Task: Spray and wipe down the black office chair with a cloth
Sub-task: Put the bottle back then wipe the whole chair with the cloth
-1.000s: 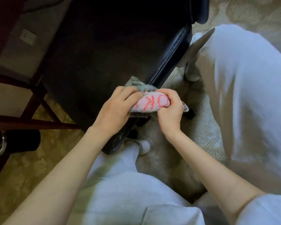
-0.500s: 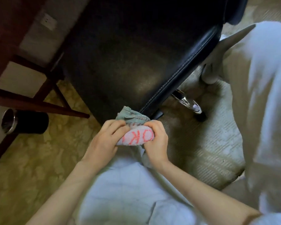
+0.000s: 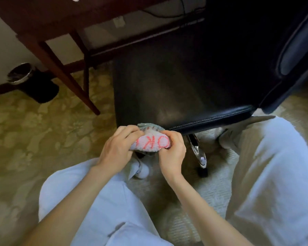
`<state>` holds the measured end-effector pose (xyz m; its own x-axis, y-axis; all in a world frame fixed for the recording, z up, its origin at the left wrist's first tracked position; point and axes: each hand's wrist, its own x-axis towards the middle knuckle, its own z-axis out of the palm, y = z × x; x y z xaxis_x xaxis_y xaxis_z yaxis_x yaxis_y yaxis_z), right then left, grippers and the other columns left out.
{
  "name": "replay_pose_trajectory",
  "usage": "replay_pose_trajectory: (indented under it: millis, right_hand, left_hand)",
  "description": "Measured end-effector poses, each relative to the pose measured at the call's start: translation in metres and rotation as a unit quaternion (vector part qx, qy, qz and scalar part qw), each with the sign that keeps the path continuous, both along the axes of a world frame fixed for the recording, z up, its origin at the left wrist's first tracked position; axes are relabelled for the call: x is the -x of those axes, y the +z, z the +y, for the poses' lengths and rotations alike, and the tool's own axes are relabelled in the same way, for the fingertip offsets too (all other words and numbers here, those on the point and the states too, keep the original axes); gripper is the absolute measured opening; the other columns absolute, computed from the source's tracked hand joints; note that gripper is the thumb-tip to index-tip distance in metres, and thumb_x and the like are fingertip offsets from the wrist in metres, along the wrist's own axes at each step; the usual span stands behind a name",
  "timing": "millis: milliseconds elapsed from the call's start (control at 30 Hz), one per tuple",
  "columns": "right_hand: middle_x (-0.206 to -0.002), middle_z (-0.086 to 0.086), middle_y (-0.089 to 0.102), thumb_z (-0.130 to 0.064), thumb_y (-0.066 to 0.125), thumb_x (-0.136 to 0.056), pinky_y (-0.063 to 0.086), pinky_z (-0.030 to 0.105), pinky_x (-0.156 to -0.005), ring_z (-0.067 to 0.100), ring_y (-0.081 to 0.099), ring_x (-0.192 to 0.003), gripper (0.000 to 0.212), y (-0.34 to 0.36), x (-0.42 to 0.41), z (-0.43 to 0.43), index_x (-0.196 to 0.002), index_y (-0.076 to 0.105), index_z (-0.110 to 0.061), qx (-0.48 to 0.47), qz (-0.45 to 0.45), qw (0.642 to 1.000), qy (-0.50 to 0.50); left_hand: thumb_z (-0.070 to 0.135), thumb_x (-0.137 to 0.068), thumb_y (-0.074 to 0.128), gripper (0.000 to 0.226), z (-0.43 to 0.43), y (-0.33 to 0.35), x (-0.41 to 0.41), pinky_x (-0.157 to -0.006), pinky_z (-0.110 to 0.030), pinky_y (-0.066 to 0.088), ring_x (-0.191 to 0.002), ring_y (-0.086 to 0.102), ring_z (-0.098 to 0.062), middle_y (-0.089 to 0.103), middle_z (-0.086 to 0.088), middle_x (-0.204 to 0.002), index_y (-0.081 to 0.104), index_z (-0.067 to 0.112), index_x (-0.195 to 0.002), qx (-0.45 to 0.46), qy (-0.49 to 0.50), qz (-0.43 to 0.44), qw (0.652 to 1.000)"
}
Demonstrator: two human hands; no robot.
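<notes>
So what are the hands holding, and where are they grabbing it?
A bunched-up cloth with red letters. The left hand pinches its left end and the right hand pinches its right end, just at the front edge of the black office chair.

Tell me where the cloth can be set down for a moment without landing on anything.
The black seat is bare right up to its front edge, just beyond the cloth both hands hold. The carpet left of the chair, between the desk leg and the left knee, is also open. Under the seat it is crowded: chrome chair leg, caster, shoes.
</notes>
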<state>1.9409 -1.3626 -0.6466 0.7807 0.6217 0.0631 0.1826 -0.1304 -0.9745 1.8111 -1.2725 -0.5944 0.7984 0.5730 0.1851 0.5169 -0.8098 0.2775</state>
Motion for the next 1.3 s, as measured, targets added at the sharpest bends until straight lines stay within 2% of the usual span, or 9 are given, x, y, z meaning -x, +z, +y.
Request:
replay_pose_trajectory:
  millis: [133, 233, 433, 633, 767, 867, 1100, 1233, 1300]
  right_hand:
    - [-0.107, -0.002, 0.059, 0.01, 0.059, -0.071, 0.05, 0.029, -0.084, 0.01, 0.056, -0.097, 0.038, 0.026, -0.01, 0.007, -0.102, 0.066, -0.011, -0.006, -0.108, 0.992, 0.068]
    - [-0.116, -0.001, 0.058, 0.001, 0.066, -0.076, 0.049, 0.027, -0.081, 0.016, 0.054, -0.104, 0.037, 0.037, -0.013, 0.019, -0.11, 0.064, -0.015, 0.013, -0.22, 0.965, 0.138]
    - [-0.116, 0.001, 0.062, -0.018, 0.074, -0.075, 0.054, 0.038, -0.069, 0.029, 0.052, -0.102, 0.037, 0.007, -0.011, 0.03, -0.111, 0.066, -0.02, 0.112, -0.457, 0.842, 0.264]
    - [-0.115, 0.006, 0.064, -0.023, 0.077, -0.074, 0.057, 0.044, -0.069, 0.034, 0.049, -0.107, 0.034, -0.008, -0.021, 0.03, -0.107, 0.068, -0.017, 0.113, -0.565, 0.761, 0.3]
    - [-0.119, 0.008, 0.062, -0.02, 0.076, -0.074, 0.056, 0.046, -0.072, 0.036, 0.049, -0.107, 0.038, -0.012, -0.035, 0.026, -0.111, 0.067, -0.017, 0.107, -0.61, 0.715, 0.326]
    - [-0.117, 0.009, 0.062, -0.018, 0.074, -0.074, 0.056, 0.048, -0.069, 0.038, 0.053, -0.104, 0.036, -0.014, -0.052, 0.011, -0.109, 0.067, -0.016, 0.131, -0.614, 0.704, 0.332]
    - [-0.104, 0.01, 0.065, -0.002, 0.086, -0.05, 0.055, 0.041, -0.058, 0.034, 0.049, -0.091, 0.056, 0.007, -0.115, -0.027, -0.103, 0.071, -0.009, 0.179, -0.611, 0.709, 0.302]
    - [-0.1, 0.011, 0.063, -0.006, 0.077, -0.063, 0.053, 0.041, -0.055, 0.035, 0.052, -0.086, 0.038, 0.001, -0.09, -0.007, -0.1, 0.071, -0.009, 0.155, -0.607, 0.718, 0.303]
    - [-0.099, 0.011, 0.061, -0.016, 0.059, -0.076, 0.05, 0.04, -0.05, 0.032, 0.048, -0.086, 0.027, -0.01, -0.064, 0.006, -0.1, 0.07, -0.01, 0.145, -0.61, 0.714, 0.311]
  left_hand:
    - [-0.016, -0.058, 0.063, 0.059, -0.018, 0.012, 0.004, -0.07, -0.034, 0.05, -0.104, 0.051, -0.021, 0.059, -0.002, -0.115, 0.065, 0.01, -0.111, -0.022, 0.087, -0.049, 0.995]
    - [-0.014, -0.063, 0.063, 0.054, -0.017, 0.007, 0.011, -0.069, -0.032, 0.045, -0.101, 0.053, -0.025, 0.06, -0.002, -0.114, 0.064, 0.012, -0.11, -0.051, 0.152, -0.077, 0.984]
    - [-0.006, -0.066, 0.069, 0.046, -0.016, -0.06, 0.017, -0.068, -0.03, 0.045, -0.091, 0.058, -0.026, 0.054, -0.003, -0.114, 0.061, 0.013, -0.108, 0.053, 0.286, -0.086, 0.953]
    - [-0.002, -0.066, 0.079, 0.05, -0.034, -0.1, 0.001, -0.085, -0.038, 0.054, -0.107, 0.057, -0.025, 0.056, -0.009, -0.121, 0.062, 0.006, -0.113, 0.086, 0.361, -0.187, 0.91]
    - [0.002, -0.066, 0.08, 0.051, -0.041, -0.106, -0.007, -0.088, -0.028, 0.047, -0.109, 0.056, -0.024, 0.057, -0.007, -0.121, 0.063, 0.008, -0.113, 0.071, 0.378, -0.19, 0.903]
    - [0.005, -0.063, 0.081, 0.051, -0.054, -0.107, -0.019, -0.085, -0.024, 0.047, -0.105, 0.057, -0.023, 0.059, -0.007, -0.116, 0.065, 0.008, -0.111, 0.069, 0.357, -0.195, 0.911]
    - [0.006, -0.07, 0.075, 0.038, -0.073, -0.115, -0.064, -0.069, -0.034, 0.054, -0.086, 0.058, -0.021, 0.058, 0.0, -0.106, 0.066, 0.015, -0.105, 0.059, 0.206, -0.202, 0.956]
    - [0.008, -0.066, 0.079, 0.038, -0.061, -0.113, -0.044, -0.069, -0.034, 0.049, -0.085, 0.06, -0.022, 0.062, 0.0, -0.105, 0.068, 0.017, -0.102, 0.022, 0.244, -0.176, 0.954]
    - [0.009, -0.065, 0.079, 0.039, -0.054, -0.112, -0.023, -0.072, -0.035, 0.047, -0.088, 0.062, -0.021, 0.064, 0.0, -0.107, 0.069, 0.018, -0.102, 0.021, 0.3, -0.173, 0.938]
